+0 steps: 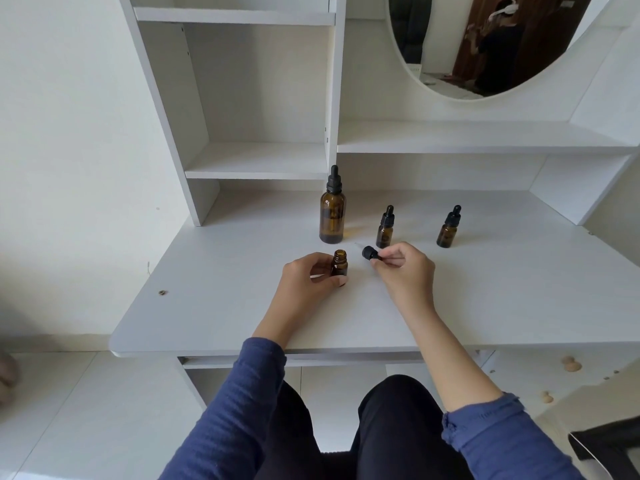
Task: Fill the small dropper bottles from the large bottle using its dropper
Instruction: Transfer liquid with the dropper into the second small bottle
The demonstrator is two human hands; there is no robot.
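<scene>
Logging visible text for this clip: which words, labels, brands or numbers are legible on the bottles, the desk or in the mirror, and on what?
No text can be read anywhere.
large bottle: a dark band on the glass, no lettering legible.
open small bottle and capped small bottles: no label shows.
dropper cap: plain black.
mirror: reflection too blurred for any text.

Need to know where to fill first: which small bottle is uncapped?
The small bottle gripped by the left hand: its neck is bare, while the centre bottle and right bottle wear black dropper caps.
</scene>
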